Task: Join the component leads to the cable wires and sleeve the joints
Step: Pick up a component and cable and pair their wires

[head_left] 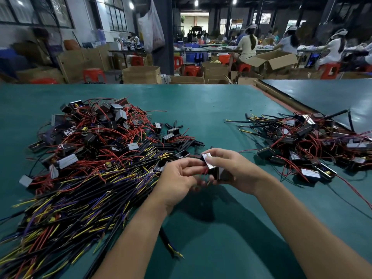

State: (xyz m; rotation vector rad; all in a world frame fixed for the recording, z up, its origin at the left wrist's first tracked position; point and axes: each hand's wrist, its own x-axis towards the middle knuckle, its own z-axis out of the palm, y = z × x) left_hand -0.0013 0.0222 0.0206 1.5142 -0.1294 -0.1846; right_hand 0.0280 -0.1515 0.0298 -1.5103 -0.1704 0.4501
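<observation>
Two bare forearms reach over a green table (201,109). The right hand (234,171) grips a small black component (211,167). The left hand (177,179) pinches its red lead (205,170), just beside the cable pile (90,188). The silver label is unreadably blurred.

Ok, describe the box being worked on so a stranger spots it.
On the green table, look right of the big wire heap. There the right hand grips a black box with a shiny face. Only this box is held, not heaped.

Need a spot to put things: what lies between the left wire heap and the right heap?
Head view: bare green table, plus left hand and right hand holding a black component.
</observation>
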